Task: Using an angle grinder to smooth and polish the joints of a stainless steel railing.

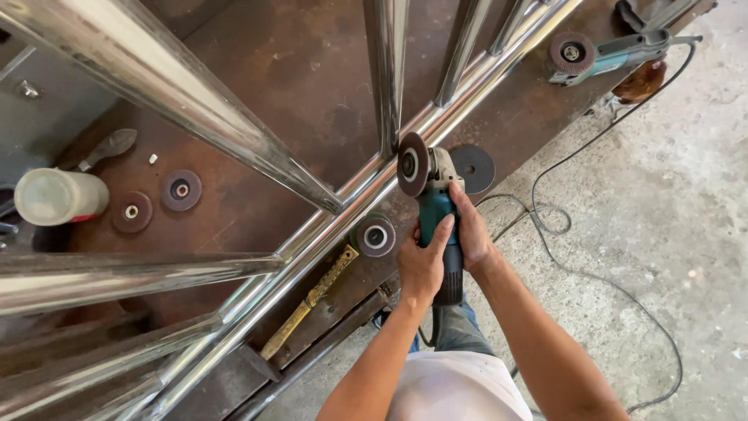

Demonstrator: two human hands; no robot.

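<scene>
Both hands clench the teal angle grinder (pixel 436 214) — left hand (pixel 423 263) over the body, right hand (pixel 470 234) alongside, its fingertips hidden behind. The disc (pixel 412 164) meets the steel frame's rail (pixel 343 222) over the rusty table (pixel 296 86). Farther off, a second grinder (pixel 604 53) lies partly cut off.

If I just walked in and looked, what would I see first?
Probably the shiny steel frame stretching across the rusty brown table. In the middle, the left hand and right hand grip a teal angle grinder, its disc right by the rail. Another grinder lies at top right.
</scene>
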